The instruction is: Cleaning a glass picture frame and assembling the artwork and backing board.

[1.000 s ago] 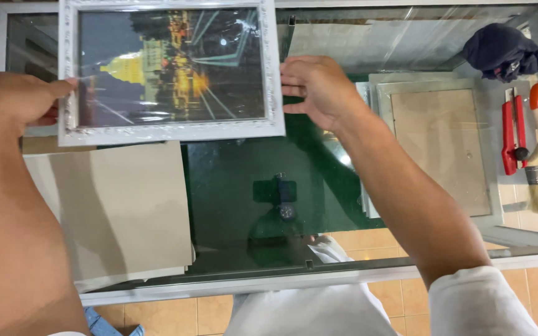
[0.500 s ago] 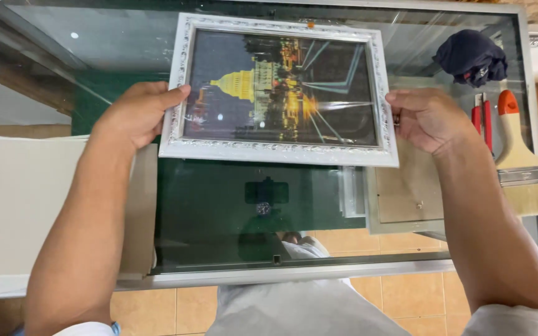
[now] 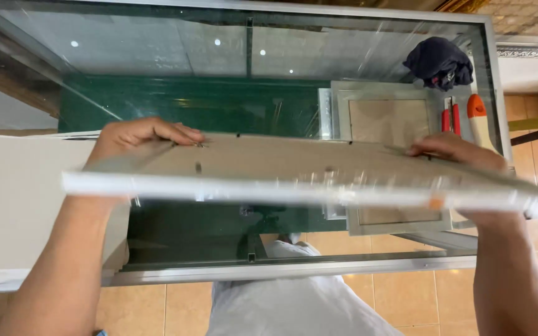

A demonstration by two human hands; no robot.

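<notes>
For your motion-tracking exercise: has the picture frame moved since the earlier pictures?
Yes. The picture frame has flipped, backing now up, and dropped toward the glass table's near rail.

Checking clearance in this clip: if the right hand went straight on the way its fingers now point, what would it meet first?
The right hand points left across the back of the picture frame, so probably only that backing board, then the left hand at the far edge. Depth is unclear.

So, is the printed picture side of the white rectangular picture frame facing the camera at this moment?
No, the white rectangular picture frame shows only its plain beige backing board, held between the left hand and the right hand.
</notes>
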